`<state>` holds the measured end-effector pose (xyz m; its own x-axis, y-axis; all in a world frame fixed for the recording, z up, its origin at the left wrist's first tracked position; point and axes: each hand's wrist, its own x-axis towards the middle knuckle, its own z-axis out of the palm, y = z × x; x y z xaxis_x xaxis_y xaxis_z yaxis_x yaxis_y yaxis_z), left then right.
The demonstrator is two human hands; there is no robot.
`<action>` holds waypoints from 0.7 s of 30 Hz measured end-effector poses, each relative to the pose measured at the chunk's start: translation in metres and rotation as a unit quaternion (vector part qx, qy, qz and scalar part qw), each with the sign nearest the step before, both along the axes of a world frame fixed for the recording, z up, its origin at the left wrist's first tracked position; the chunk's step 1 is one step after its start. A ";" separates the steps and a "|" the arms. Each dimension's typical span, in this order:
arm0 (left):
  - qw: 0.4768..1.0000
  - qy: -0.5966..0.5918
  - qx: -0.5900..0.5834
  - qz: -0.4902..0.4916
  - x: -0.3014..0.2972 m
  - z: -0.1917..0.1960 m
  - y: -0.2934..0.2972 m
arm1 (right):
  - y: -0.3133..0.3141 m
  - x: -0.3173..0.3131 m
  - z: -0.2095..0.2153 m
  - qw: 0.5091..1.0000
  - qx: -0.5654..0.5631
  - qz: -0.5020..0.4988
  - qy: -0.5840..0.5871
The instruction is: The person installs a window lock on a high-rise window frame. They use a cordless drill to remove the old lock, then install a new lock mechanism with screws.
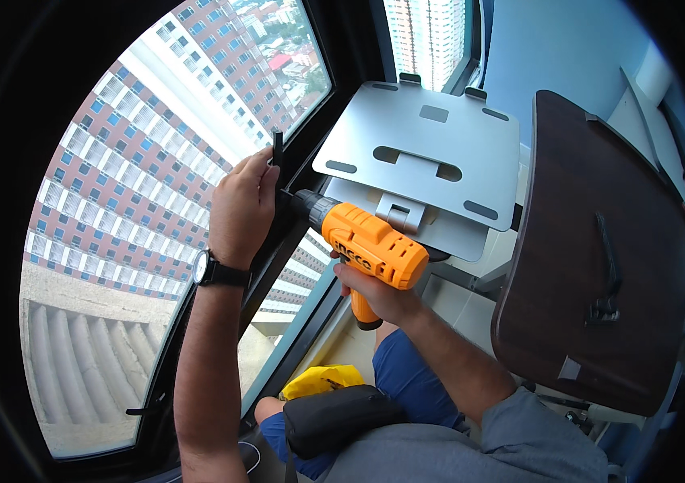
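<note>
My left hand (242, 205), with a watch (204, 267) on its wrist, is closed around a black window handle (277, 149) at the dark window frame (304, 145). The handle's end sticks up above my fingers; its lower part is hidden by the hand. My right hand (381, 295) grips an orange cordless drill (375, 245) by its handle. The drill's black chuck (307, 207) points left at the frame, just beside my left hand. I cannot make out whether the bit touches a screw.
A silver laptop stand (431, 133) stands just beyond the drill. To the right, a dark brown tabletop (552, 266) bears a loose black handle-like part (605, 278). A black pouch (342, 423) and a yellow bag (322, 380) lie by my lap. High buildings (129, 181) show through the glass.
</note>
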<state>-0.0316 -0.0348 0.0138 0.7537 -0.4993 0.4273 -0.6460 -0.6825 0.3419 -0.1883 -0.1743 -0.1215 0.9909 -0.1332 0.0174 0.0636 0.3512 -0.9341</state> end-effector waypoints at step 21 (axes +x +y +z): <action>0.999 0.030 -0.010 0.029 -0.012 -0.008 0.009 | 0.004 0.012 -0.008 0.999 0.033 -0.014 -0.008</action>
<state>-0.0439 -0.0255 0.0061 0.8054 -0.4461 0.3902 -0.5839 -0.7102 0.3933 -0.1765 -0.1701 -0.1296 0.9864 -0.1623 0.0238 0.0895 0.4103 -0.9076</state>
